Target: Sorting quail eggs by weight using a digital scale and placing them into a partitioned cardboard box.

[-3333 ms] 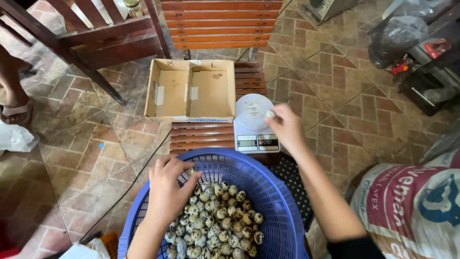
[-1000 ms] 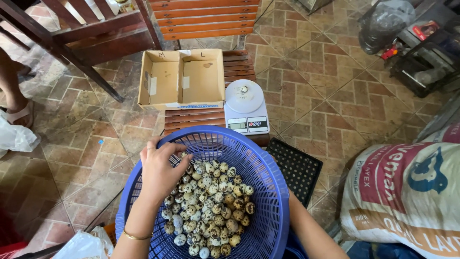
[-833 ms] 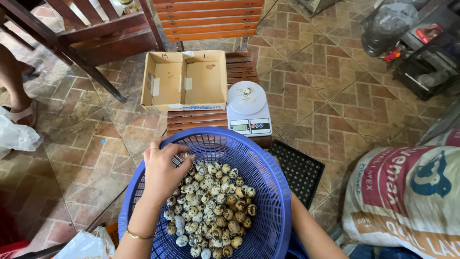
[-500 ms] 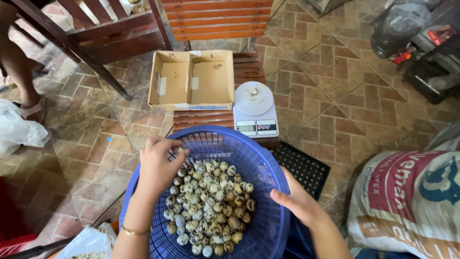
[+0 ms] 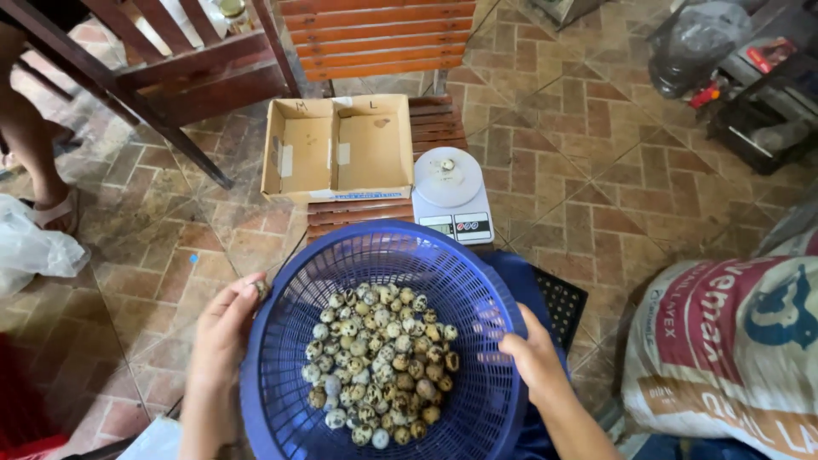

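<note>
The left hand [image 5: 223, 328] has come out of the basket [image 5: 290, 366] to its left rim, fingers closed on one egg [image 5: 261, 290]. The right hand [image 5: 530, 356] grips the right rim, steadying it. Eggs [image 5: 379, 366] fill the lower centre; scale [image 5: 452, 192] above.

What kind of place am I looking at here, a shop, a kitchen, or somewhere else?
Most likely a home patio or small backyard work area, not a shop floor. The tiled floor carries wooden slatted furniture, a blue basket of speckled eggs, a small scale and a printed sack.
</note>
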